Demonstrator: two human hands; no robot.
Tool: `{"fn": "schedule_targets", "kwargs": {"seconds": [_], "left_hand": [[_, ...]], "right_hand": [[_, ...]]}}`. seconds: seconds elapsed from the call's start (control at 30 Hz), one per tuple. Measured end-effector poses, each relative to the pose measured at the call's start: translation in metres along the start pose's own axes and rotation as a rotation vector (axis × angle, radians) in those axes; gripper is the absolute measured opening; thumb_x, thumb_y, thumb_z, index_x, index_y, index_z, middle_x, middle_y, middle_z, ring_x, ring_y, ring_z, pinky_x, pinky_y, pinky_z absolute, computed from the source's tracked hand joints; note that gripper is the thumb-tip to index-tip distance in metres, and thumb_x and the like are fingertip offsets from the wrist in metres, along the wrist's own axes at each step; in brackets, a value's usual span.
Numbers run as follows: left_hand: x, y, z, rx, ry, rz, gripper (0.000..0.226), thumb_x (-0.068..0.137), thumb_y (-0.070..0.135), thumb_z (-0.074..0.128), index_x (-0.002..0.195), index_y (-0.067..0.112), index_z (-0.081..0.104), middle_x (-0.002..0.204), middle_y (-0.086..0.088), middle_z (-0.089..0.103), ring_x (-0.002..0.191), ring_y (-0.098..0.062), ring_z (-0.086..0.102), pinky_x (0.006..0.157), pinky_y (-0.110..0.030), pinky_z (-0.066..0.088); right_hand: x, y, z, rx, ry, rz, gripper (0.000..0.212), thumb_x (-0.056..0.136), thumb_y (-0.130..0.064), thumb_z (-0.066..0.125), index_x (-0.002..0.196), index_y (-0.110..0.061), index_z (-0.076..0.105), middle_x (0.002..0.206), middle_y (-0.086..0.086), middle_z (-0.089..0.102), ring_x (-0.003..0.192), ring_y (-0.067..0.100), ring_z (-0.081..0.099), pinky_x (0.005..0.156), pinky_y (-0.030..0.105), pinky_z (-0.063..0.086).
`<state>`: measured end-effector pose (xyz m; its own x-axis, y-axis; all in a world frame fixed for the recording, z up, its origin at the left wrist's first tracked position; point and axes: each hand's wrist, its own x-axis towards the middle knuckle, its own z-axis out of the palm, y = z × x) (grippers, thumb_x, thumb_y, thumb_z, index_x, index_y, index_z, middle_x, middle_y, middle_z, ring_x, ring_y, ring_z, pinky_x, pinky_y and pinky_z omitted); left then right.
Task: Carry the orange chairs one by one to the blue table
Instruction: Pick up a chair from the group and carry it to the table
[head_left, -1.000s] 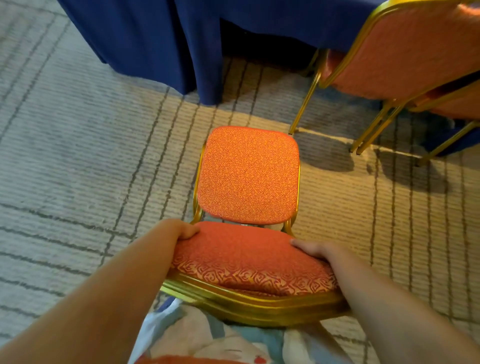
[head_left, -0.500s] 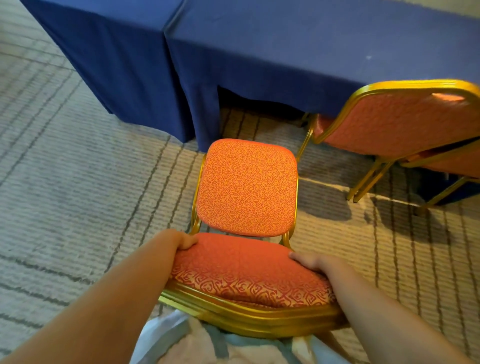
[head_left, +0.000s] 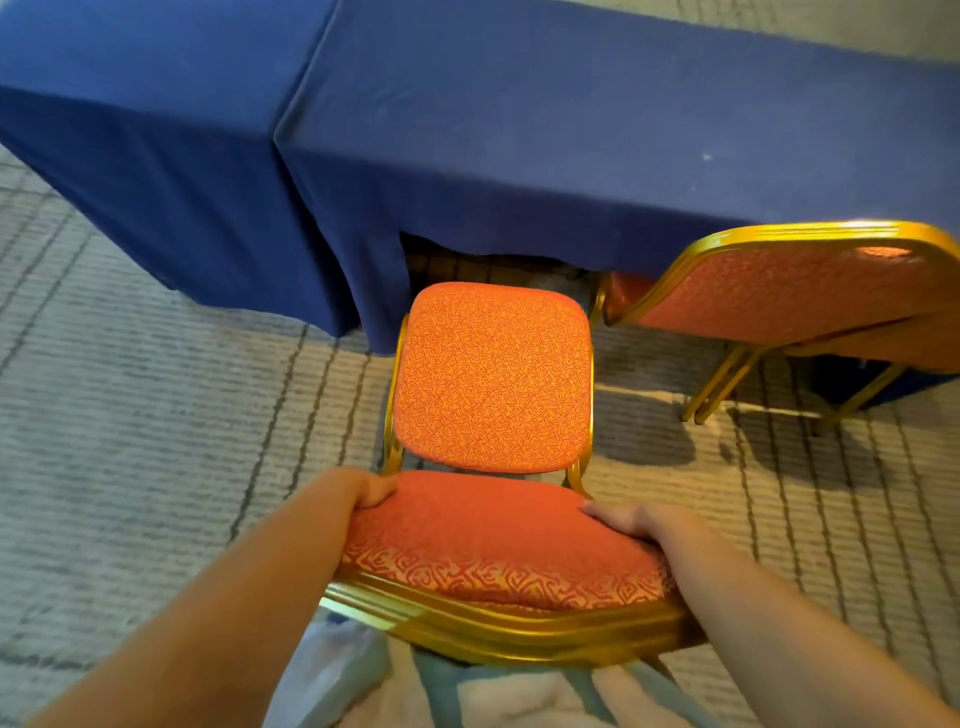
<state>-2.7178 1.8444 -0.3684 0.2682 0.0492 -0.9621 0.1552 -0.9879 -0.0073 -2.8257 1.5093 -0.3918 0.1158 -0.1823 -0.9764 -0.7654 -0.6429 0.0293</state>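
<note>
An orange chair with a gold metal frame is right in front of me, seat pointing toward the blue table. My left hand grips the left side of its padded backrest, and my right hand grips the right side. The seat's front edge reaches the hanging blue tablecloth. Its legs are hidden under the seat. A second orange chair stands to the right, its back toward me and its seat tucked under the table.
A second blue-draped table adjoins the first on the left. Grey striped carpet covers the floor all around. My light clothing shows at the bottom edge.
The chair and I have moved closer to the blue table; the seat now reaches the tablecloth. More of the tabletop has come into view. Both hands keep the same grip.
</note>
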Motion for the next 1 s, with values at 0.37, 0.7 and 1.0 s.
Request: {"fn": "schedule_targets", "kwargs": {"seconds": [0.37,0.7,1.0], "left_hand": [[0.021,0.031,-0.140,0.213,0.117,0.017,0.064,0.100,0.052,0.025,0.148,0.010,0.034,0.155,-0.013,0.028,0.140,-0.030,0.031,0.113,-0.042,0.026],[0.081,0.106,-0.260,0.243,0.129,0.062,0.065,0.100,0.053,0.025,0.151,0.013,0.027,0.158,-0.012,0.023,0.143,-0.030,0.025,0.115,-0.042,0.021],[0.115,0.169,-0.362,0.215,0.169,0.089,0.076,0.097,0.058,0.033,0.154,0.015,0.008,0.161,-0.010,0.007,0.147,-0.031,0.012,0.117,-0.044,0.015]], "right_hand": [[0.016,-0.084,-0.065,0.005,0.109,-0.165,0.060,0.102,-0.054,0.025,0.149,-0.020,0.038,0.152,0.010,0.040,0.136,0.028,0.041,0.115,0.040,0.027],[0.062,-0.164,-0.204,-0.009,0.063,-0.084,0.064,0.099,-0.060,0.023,0.148,-0.020,0.038,0.148,0.008,0.045,0.127,0.025,0.049,0.104,0.035,0.033],[0.096,-0.213,-0.307,-0.058,0.083,-0.110,0.063,0.100,-0.057,0.025,0.154,-0.025,0.025,0.159,0.003,0.028,0.143,0.025,0.032,0.119,0.044,0.021]]}}
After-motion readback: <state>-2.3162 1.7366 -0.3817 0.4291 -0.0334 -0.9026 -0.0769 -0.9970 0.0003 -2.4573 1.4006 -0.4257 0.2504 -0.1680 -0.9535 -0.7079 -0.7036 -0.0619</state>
